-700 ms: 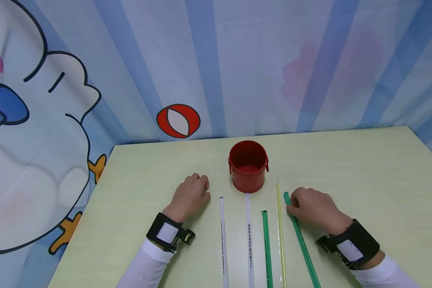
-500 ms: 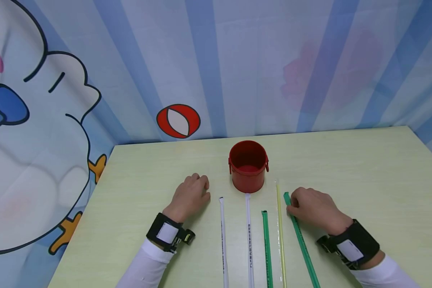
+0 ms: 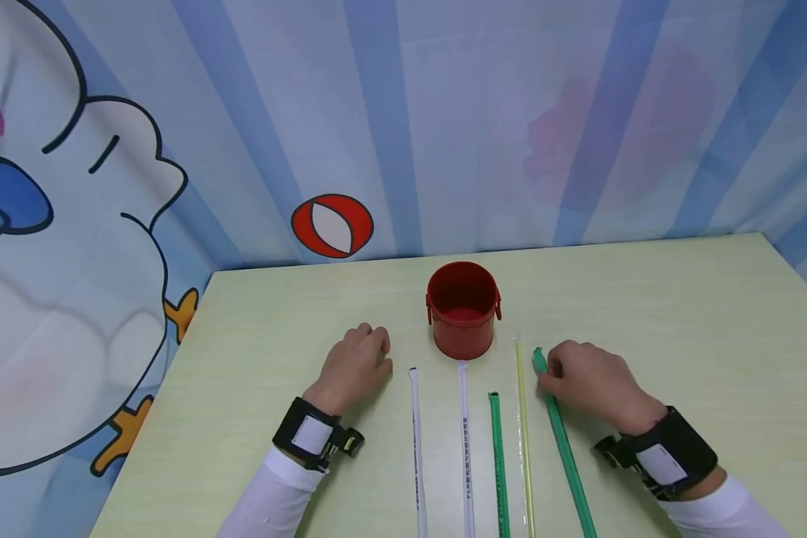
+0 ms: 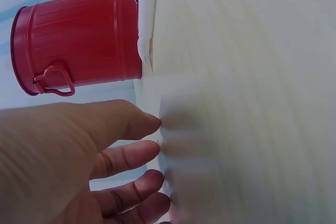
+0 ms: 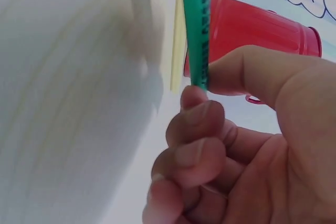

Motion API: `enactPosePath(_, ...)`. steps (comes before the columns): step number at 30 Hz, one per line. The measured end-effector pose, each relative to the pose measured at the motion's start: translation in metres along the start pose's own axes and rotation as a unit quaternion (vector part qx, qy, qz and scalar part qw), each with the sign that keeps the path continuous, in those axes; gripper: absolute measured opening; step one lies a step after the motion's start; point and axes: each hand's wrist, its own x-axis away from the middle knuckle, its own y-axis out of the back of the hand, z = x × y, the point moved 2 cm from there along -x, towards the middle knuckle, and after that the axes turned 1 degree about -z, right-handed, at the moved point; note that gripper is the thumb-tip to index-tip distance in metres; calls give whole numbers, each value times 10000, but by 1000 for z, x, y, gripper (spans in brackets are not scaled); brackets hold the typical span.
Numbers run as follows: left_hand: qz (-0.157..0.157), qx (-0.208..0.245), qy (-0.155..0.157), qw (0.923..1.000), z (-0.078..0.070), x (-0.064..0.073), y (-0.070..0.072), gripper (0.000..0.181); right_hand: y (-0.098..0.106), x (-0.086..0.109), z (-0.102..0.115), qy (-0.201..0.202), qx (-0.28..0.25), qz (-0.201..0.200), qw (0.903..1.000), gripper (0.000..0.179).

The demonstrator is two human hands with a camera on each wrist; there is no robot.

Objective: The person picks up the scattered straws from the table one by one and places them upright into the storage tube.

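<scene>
A red bucket is standing upright on the pale surface, with a blue-striped cloth hanging behind it and a printed red ball showing on that cloth to the bucket's left. One white straw is lying in front of the bucket and to its left; a second white straw is running straight toward the bucket's base. A shorter green straw is lying in front and slightly to the bucket's right, and a yellow straw is lying just beyond that, coming between the bucket and a longer green straw. Dark lettering is running along the white straws and both green ones, but it is appearing too small or blurred to read surely. To the bucket's left, the left hand is resting with relaxed, slightly bent fingers, holding nothing. To the bucket's right, the right hand is pinching the longer green straw near its far end between thumb and forefinger, the other fingers curling beneath
</scene>
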Motion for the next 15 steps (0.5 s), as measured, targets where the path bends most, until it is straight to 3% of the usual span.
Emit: enactPosePath(15, -74, -24, -36, 10000, 1, 1, -1, 10, 21, -2, 5, 148, -77, -582, 9982, 24)
